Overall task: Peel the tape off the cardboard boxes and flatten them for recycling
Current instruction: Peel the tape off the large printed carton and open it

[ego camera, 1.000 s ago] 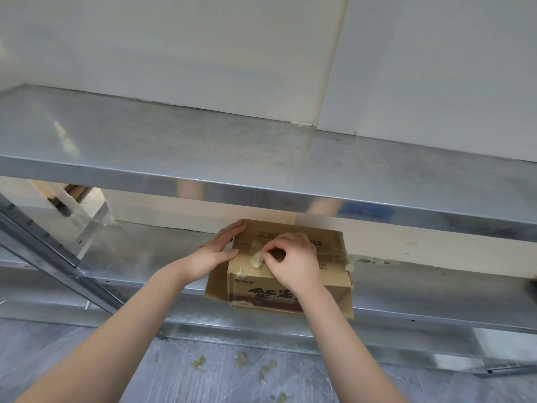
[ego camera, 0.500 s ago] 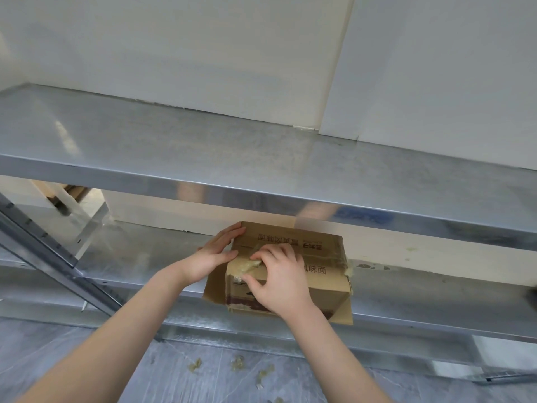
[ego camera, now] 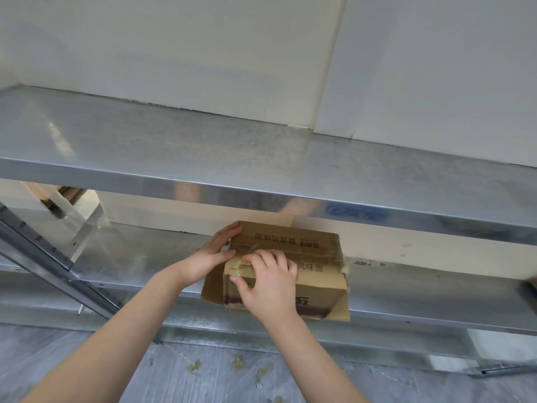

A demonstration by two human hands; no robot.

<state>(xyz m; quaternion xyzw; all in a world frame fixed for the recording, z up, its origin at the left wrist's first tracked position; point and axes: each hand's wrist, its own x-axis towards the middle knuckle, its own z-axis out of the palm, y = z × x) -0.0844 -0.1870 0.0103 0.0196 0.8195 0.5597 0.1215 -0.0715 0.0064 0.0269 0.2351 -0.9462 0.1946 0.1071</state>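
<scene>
While bracing the left side of the cardboard box (ego camera: 293, 253) with the flat, straight-fingered left hand (ego camera: 207, 258), pinching crumpled tape (ego camera: 239, 264) at its top front-left corner with the curled right hand (ego camera: 268, 286). Perched on the lower shelf (ego camera: 136, 257), overhanging its front edge.

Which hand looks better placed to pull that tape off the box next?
The right hand: its curled fingers sit on the tape at the top front edge of the cardboard box. The left hand lies flat against the box's left side, likely steadying it.
</scene>
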